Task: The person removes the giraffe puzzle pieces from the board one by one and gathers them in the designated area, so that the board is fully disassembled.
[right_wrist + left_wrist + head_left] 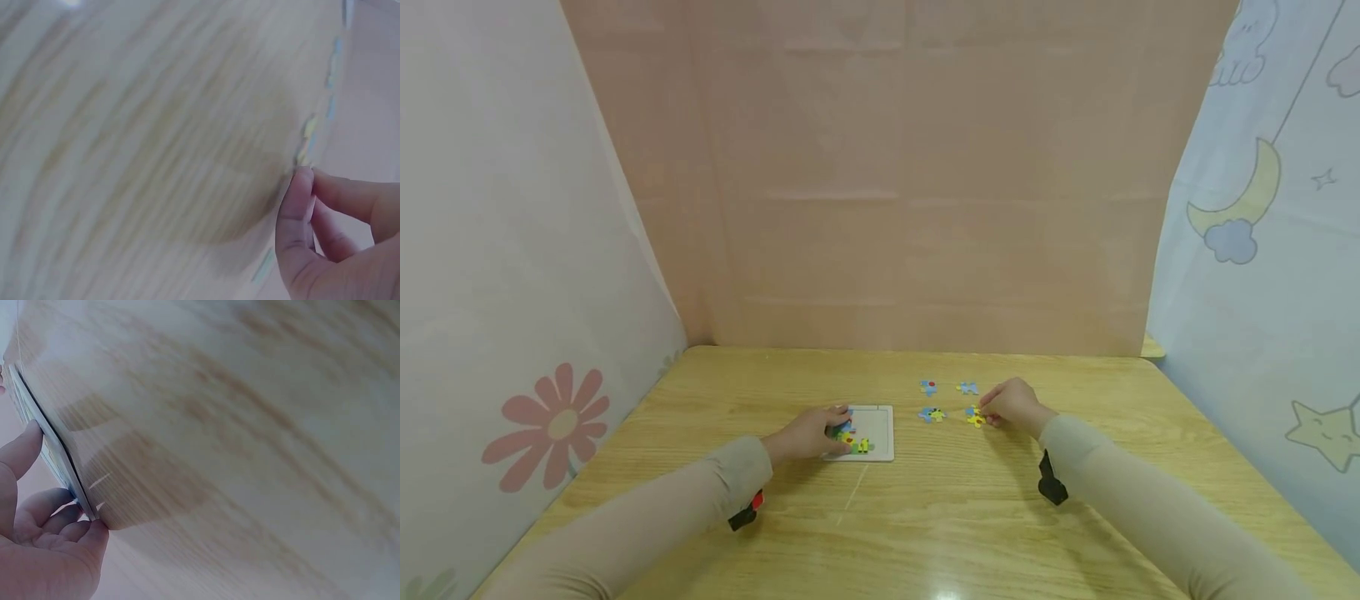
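Observation:
A square white-rimmed puzzle tray (pixel 886 433) lies on the table, with colourful pieces fitted in its left part. My left hand (pixel 808 433) grips the tray's left side; in the left wrist view, its thumb and curled fingers touch the tray's edge (pixel 59 447). My right hand (pixel 1011 404) pinches a yellow and blue jigsaw piece (pixel 974 416) at its right end, low over the table. In the right wrist view, the thumb and forefinger meet at the piece's end (pixel 304 153). Whether the piece is lifted I cannot tell.
Loose jigsaw pieces lie between tray and right hand: a blue and green one (pixel 932 414), a blue one with red (pixel 928 387) and a pale blue one (pixel 967 388). A brown backdrop (pixel 880 208) rises behind the wooden table (pixel 925 517), with patterned cloths at both sides.

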### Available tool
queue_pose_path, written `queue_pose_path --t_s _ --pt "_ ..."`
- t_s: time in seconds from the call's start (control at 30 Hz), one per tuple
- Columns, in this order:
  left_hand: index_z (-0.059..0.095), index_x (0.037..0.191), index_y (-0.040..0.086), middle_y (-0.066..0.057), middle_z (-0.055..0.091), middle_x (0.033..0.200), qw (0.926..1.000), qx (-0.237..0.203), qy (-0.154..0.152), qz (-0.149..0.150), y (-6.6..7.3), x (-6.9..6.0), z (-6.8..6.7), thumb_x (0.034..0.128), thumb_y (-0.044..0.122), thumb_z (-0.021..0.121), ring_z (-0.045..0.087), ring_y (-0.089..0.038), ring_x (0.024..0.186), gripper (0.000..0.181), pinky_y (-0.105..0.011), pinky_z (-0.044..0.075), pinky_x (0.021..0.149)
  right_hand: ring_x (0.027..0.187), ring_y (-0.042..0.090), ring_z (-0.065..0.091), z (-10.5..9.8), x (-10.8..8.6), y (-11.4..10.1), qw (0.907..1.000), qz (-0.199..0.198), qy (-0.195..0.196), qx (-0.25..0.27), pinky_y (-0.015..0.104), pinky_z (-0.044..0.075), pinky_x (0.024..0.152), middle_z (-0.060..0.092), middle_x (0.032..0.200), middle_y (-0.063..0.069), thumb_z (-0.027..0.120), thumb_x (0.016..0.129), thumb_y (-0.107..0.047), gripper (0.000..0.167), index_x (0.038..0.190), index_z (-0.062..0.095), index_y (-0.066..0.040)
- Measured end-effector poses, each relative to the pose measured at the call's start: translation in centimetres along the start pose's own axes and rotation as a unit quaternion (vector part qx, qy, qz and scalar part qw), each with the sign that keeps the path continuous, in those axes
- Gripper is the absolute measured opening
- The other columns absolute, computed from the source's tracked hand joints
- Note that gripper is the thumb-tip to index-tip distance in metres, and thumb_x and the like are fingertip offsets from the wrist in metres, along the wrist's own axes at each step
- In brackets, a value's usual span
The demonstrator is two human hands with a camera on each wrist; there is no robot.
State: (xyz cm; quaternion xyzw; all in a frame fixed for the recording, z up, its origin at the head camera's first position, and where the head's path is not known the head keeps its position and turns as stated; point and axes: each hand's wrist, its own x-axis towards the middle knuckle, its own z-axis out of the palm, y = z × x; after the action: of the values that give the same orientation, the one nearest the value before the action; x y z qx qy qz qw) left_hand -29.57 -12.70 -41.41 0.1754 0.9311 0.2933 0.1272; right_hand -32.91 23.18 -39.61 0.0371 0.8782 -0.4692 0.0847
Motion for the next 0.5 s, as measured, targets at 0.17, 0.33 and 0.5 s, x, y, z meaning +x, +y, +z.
queue_pose_path --t_s 0.17,0.33,0.5 --pt "0.043 0.145 0.01 -0.004 0.031 0.158 1.0 -0.001 -0.009 -0.003 0.0 0.1 0.0 0.0845 0.029 0.075 0.025 -0.031 0.147 0.071 -0.049 0.023 0.119 0.057 0.01 0.062 0.1 -0.5 -1.0 0.9996 0.009 -0.001 0.027 0.023 0.057 0.06 0.071 0.082 0.015 0.065 0.086 0.005 0.02 0.104 0.066 0.014" --pt "0.041 0.147 0.011 -0.003 0.028 0.159 0.9996 -0.004 -0.027 -0.006 0.1 0.1 -0.3 0.085 0.03 0.074 0.022 -0.031 0.148 0.073 -0.049 0.021 0.119 0.063 0.012 0.066 0.7 -0.7 -2.1 0.9996 -0.004 -0.011 0.027 0.026 0.058 0.065 0.071 0.092 0.018 0.065 0.087 0.003 0.023 0.108 0.066 0.013" --pt "0.039 0.148 0.01 -0.004 0.028 0.159 0.9994 -0.005 -0.033 0.01 0.1 0.1 -0.6 0.0843 0.029 0.075 0.023 -0.03 0.147 0.076 -0.048 0.021 0.119 0.072 0.017 0.07 1.8 -0.5 -3.4 0.9989 -0.013 -0.019 0.041 0.03 0.06 0.071 0.069 0.102 0.024 0.065 0.089 0.002 0.025 0.111 0.065 0.013"
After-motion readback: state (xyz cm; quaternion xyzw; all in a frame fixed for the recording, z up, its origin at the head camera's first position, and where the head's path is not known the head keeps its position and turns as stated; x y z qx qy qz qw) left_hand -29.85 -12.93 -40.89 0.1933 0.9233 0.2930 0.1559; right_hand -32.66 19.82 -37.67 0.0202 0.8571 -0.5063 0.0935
